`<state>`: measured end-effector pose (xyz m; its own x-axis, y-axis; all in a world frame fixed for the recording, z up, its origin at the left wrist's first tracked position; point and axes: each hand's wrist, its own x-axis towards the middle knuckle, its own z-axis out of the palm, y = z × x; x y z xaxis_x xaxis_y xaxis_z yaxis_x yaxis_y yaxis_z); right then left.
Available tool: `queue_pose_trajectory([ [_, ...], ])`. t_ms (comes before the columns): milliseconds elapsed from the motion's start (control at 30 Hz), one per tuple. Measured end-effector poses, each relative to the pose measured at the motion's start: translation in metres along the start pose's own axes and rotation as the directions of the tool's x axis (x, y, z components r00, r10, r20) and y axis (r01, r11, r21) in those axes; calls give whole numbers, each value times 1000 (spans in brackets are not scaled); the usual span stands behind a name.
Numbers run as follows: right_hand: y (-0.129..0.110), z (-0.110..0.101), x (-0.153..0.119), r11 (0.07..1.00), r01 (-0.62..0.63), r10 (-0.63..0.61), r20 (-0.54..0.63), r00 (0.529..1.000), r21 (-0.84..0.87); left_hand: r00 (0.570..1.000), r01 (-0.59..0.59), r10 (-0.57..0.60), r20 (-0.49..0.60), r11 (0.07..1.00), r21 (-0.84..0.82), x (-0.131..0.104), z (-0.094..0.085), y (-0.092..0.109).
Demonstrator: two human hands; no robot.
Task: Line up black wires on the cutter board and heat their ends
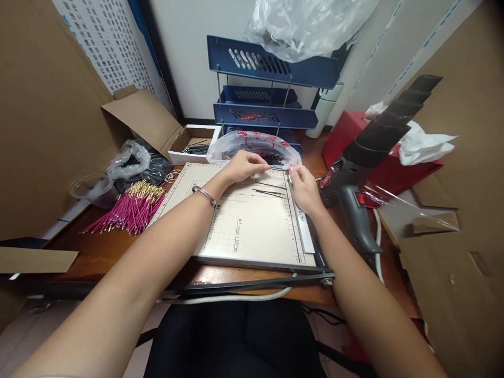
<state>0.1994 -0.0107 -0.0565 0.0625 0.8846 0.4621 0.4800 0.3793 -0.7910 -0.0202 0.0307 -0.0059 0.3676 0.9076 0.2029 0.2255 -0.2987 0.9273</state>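
Over the far right part of a beige paper cutter board (pixel 224 231), my left hand (pixel 244 165) and my right hand (pixel 303 186) are close together. Each pinches an end of a thin black stick-like piece (pixel 279 168) stretched between the fingertips. Whether it is a wire or a tube is too small to tell. Several similar thin black pieces (pixel 268 193) lie on the board just below. Behind my fingers, a clear plastic bag (pixel 252 143) with red print holds more dark thin pieces. The cutter's black arm (pixel 252 284) lies along the near edge.
Magenta sticks with gold ends (pixel 132 210) are piled at left, near a plastic cup (pixel 92 189). An open box (pixel 195 142) holds black pieces. A heat gun (pixel 358 184) stands right, before a red tissue box (pixel 342 139). Blue tiered trays (pixel 263 115) rise behind.
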Motion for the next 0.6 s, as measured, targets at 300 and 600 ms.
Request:
queue_pose_trajectory([
  [300,-1,2,2,978,-149,146,33,989,149,999,-32,35,-28,996,84,-1,0,-1],
  [600,-6,0,1,982,-119,117,24,993,147,1000,-18,18,-7,998,54,0,-1,-1],
])
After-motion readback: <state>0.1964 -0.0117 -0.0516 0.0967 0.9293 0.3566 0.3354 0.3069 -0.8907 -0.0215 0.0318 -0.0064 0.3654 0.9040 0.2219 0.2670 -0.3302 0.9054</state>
